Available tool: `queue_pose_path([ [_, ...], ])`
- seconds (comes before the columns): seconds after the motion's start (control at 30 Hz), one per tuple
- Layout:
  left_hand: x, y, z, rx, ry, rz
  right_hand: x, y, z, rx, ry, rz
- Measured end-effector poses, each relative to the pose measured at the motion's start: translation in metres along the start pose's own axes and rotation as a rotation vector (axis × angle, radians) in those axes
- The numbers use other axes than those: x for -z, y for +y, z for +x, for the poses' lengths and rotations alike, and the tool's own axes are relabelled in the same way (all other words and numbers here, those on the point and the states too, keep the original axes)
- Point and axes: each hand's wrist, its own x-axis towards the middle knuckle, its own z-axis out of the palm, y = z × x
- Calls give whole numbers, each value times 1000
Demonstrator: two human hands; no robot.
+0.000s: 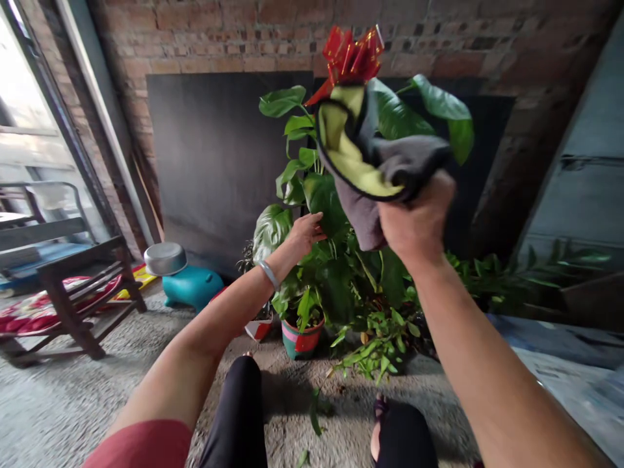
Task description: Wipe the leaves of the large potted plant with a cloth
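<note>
A grey cloth with a yellow side and black edging (361, 175) is bunched in my right hand (419, 221), raised in front of the plant. My right fingers are wrapped round it, and it covers part of the foliage. My left hand (308, 232), with a silver bangle on the wrist, reaches in among the broad green leaves (325, 198) of a tall potted plant. Its fingers are stretched out beside a big leaf; whether they touch it I cannot tell. A red ribbon bow (353, 55) tops the plant.
A green and red pot (302, 339) stands on the rough floor, with a low leafy plant (377, 344) to its right. At left are a teal animal-shaped stool (192, 287), a metal basin (166, 259) and a wooden chair (73, 299). Dark boards (219, 162) lean on the brick wall.
</note>
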Motion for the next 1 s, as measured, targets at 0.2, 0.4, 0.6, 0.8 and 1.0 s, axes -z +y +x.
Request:
queue_pose_path([
  [0.2,27,-8,-8,6,-21,50,4,12,-16,5,29,-16],
  [0.4,31,-9,-8,13,-5,30,13,-4,7,197,300,44],
  [0.6,47,-21,-15,-69,39,107,-38,14,-79,-63,-215,-65],
  [0.8,94,-53,-12,-311,249,203,-5,35,-191,-327,-142,326],
  [1.0,87,-82,-1,126,200,100,24,14,-170,-305,193,309],
])
